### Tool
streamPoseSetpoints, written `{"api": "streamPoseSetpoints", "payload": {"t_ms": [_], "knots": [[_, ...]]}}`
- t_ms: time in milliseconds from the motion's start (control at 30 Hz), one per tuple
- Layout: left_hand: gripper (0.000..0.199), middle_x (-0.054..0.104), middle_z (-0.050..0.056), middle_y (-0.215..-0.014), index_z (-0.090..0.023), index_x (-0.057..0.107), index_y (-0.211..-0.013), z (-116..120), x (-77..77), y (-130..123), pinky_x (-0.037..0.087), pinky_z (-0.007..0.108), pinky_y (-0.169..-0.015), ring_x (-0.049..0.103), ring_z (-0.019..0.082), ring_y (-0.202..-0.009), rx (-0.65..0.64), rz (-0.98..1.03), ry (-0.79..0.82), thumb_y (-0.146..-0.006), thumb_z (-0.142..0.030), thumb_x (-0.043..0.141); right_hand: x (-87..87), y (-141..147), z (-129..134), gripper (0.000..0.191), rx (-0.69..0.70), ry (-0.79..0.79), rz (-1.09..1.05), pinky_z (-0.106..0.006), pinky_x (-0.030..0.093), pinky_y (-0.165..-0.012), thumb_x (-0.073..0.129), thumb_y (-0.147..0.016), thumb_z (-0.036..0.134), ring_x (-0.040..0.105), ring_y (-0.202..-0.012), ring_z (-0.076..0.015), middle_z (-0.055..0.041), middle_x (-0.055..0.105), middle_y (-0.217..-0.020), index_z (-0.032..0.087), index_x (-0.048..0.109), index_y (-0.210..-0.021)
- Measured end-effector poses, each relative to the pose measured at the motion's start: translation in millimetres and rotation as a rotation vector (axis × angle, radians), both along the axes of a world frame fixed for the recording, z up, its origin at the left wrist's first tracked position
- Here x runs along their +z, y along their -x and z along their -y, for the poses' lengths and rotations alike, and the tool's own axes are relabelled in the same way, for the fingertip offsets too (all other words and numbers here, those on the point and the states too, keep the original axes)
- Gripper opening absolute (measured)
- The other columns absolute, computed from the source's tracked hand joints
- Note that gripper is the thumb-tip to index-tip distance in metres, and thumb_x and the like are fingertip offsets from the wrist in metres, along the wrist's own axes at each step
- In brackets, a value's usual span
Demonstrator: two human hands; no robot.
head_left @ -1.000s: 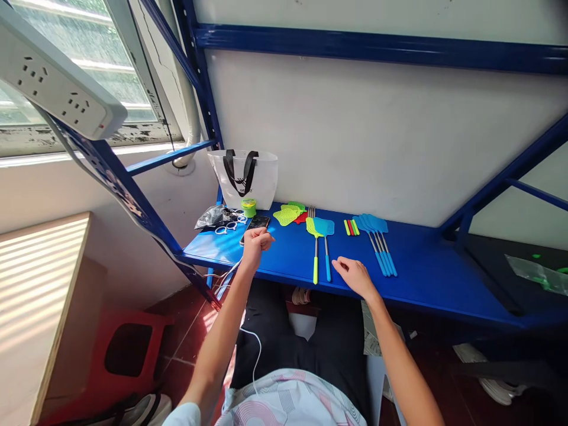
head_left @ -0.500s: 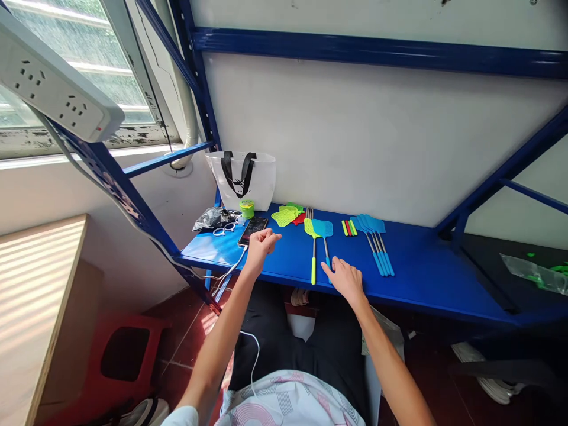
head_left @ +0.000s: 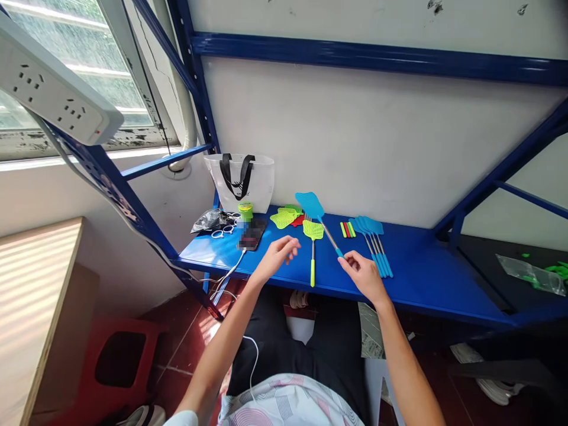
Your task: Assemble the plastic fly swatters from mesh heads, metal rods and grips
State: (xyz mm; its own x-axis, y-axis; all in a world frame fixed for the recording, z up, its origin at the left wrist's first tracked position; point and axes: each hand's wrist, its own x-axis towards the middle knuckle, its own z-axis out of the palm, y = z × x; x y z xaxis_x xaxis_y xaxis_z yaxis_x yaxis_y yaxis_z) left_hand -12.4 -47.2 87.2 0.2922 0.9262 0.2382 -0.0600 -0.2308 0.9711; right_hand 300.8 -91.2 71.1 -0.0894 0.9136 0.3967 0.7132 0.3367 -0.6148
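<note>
A blue fly swatter (head_left: 309, 205) slants up and to the left in my right hand (head_left: 364, 275), which pinches the end of its blue handle. Its head is raised off the shelf towards the wall. My left hand (head_left: 279, 255) hovers above the front of the shelf with loosely bent fingers and nothing visible in it. Between my hands lies a yellow-green fly swatter (head_left: 313, 251), its handle pointing at me. To the right, several blue fly swatters (head_left: 376, 248) rest side by side. Behind them sit short yellow and red handle-like pieces (head_left: 348, 229).
Yellow-green swatter heads (head_left: 283, 218) and a red one (head_left: 298, 220) lie at the back of the blue shelf (head_left: 426, 278). A phone (head_left: 254, 234) on a cable, scissors (head_left: 224, 231), a green tub (head_left: 245, 210) and a white bag (head_left: 261, 183) stand left. Blue frame posts flank the shelf.
My right hand has taken hold of the blue swatter beside the yellow-green one and lifted its head up and left. My left hand has moved right and down, its fingers loosening.
</note>
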Motion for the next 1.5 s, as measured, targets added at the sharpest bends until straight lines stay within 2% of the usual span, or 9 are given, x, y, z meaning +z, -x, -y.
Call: {"api": "streamPoseSetpoints", "payload": {"t_ms": [100,167,267,433,733,967,1200,1333,1500], "knots": [[0.056,0.079,0.011,-0.139,-0.026,0.076,-0.141,0.4,-6.8,-6.8,0.062,0.033,-0.084,0.077,0.028,-0.112,-0.093,-0.118,-0.011,-0.107,-0.069,0.064,10.2,9.3,13.5,0.043,0.083,-0.012,0.009,-0.032,0.038,-0.061,0.062,-0.109,0.069,0.049,-0.061,-0.0178,0.0011,0.063,-0.073,0.028,0.068,-0.096],[0.062,0.075,0.013,-0.15,-0.025,0.07,-0.153,0.4,-11.1,-12.1,0.063,0.037,-0.095,0.075,0.031,-0.125,-0.106,-0.076,-0.026,-0.111,-0.069,0.057,13.4,17.3,19.6,0.041,0.148,0.0,0.041,-0.032,0.038,-0.062,0.063,-0.109,0.067,0.05,-0.062,-0.0174,0.0019,0.062,-0.073,0.028,0.068,-0.095],[0.065,0.082,0.016,-0.13,-0.02,0.079,-0.139,0.4,-15.1,-19.4,0.063,0.039,-0.094,0.079,0.033,-0.117,-0.105,0.041,-0.052,-0.113,-0.073,0.052,15.3,28.3,24.2,0.038,0.22,0.046,0.085,-0.031,0.04,-0.065,0.063,-0.111,0.062,0.054,-0.064,-0.0172,0.0026,0.064,-0.075,0.028,0.068,-0.095],[0.066,0.083,0.015,-0.119,-0.018,0.083,-0.126,8.3,-16.8,-33.5,0.06,0.036,-0.089,0.078,0.032,-0.113,-0.172,0.108,-0.045,-0.109,-0.077,0.058,10.9,43.6,24.5,0.038,0.309,0.188,0.028,-0.03,0.043,-0.068,0.058,-0.114,0.059,0.059,-0.063,-0.0178,0.0058,0.067,-0.074,0.03,0.068,-0.135],[0.064,0.084,0.015,-0.112,-0.016,0.085,-0.111,22.1,-21.4,-58.7,0.059,0.042,-0.1,0.078,0.032,-0.109,-0.154,0.299,0.07,-0.104,-0.077,0.067,0.8,68.0,23.3,0.046,0.22,0.12,-0.001,-0.03,0.033,-0.065,0.047,-0.117,0.062,0.057,-0.06,-0.0173,0.004,0.061,-0.067,0.028,0.058,-0.089],[0.063,0.084,0.014,-0.093,-0.015,0.082,-0.096,18.9,-24.3,-62.1,0.06,0.042,-0.095,0.08,0.03,-0.094,-0.076,0.407,0.159,-0.095,-0.078,0.078,8.6,77.9,31.9,0.049,0.203,0.171,-0.006,-0.031,0.034,-0.067,0.045,-0.118,0.057,0.059,-0.061,-0.0181,0.0023,0.065,-0.065,0.027,0.054,-0.081],[0.052,0.077,0.007,-0.084,-0.018,0.073,-0.084,-12.7,-7.6,-7.5,0.06,0.034,-0.083,0.074,0.02,-0.079,0.231,0.568,0.121,-0.096,-0.067,0.085,24.5,76.3,42.2,0.05,0.329,0.36,0.098,-0.031,0.035,-0.068,0.049,-0.117,0.054,0.061,-0.061,-0.018,0.0032,0.065,-0.061,0.026,0.058,-0.076],[0.052,0.076,0.007,-0.084,-0.018,0.074,-0.087,-12.5,-0.2,5.3,0.061,0.034,-0.08,0.074,0.021,-0.079,0.202,0.532,0.038,-0.099,-0.068,0.081,29.1,74.2,39.6,0.054,0.363,0.36,0.083,-0.031,0.036,-0.068,0.05,-0.116,0.057,0.062,-0.062,-0.0177,0.0025,0.067,-0.064,0.026,0.06,-0.073],[0.057,0.079,0.009,-0.088,-0.02,0.074,-0.098,0.0,-6.0,-18.2,0.063,0.036,-0.076,0.078,0.025,-0.083,0.089,0.472,0.027,-0.099,-0.077,0.074,22.8,60.9,31.1,0.051,0.224,0.255,0.074,-0.031,0.038,-0.069,0.049,-0.115,0.061,0.065,-0.069,-0.02,0.0001,0.073,-0.073,0.027,0.07,-0.084]]}}
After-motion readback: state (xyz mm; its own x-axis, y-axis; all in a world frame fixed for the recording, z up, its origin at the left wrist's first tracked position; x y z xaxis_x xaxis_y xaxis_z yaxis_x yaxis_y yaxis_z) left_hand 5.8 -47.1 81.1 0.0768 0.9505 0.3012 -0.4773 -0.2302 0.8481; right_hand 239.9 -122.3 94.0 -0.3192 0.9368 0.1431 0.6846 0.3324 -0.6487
